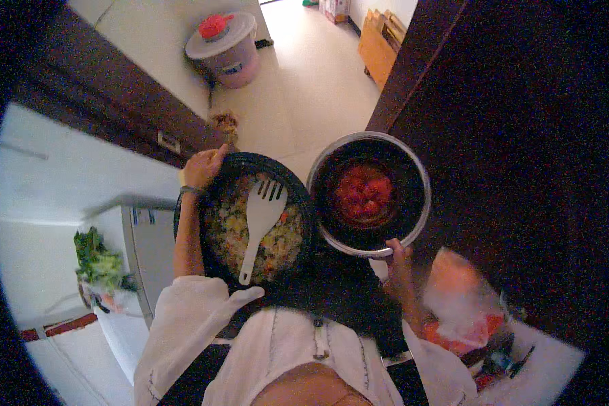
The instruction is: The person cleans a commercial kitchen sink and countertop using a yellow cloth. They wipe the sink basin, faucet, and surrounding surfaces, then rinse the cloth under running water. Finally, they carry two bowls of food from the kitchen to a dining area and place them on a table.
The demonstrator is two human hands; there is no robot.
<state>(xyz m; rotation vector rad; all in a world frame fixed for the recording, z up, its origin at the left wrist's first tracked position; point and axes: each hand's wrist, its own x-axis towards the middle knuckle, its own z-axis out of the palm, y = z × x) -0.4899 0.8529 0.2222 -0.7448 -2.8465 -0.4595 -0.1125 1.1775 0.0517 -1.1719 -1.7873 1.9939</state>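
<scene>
My left hand (204,169) is closed on the far left rim of a round black pan (300,177), and my left forearm lies along its side. The pan holds what looks like fried rice (285,245) with bits of vegetable. A pale slotted spatula (264,208) rests on that food, its handle toward me. My right hand (400,265) grips the near rim of a silver-rimmed metal pot (423,203), with the fingers partly hidden below it. Red chunks in liquid (364,193) sit in the pot's dark bottom. Pan and pot are side by side at front of my body.
Ahead, a doorway opens onto a pale tiled floor (298,101). A lidded pinkish bucket (230,57) stands by the left wall; a folded wooden piece (380,51) leans on the right. A dark door (494,149) is close right. Bags (457,304) lie lower right, leafy greens (101,260) left.
</scene>
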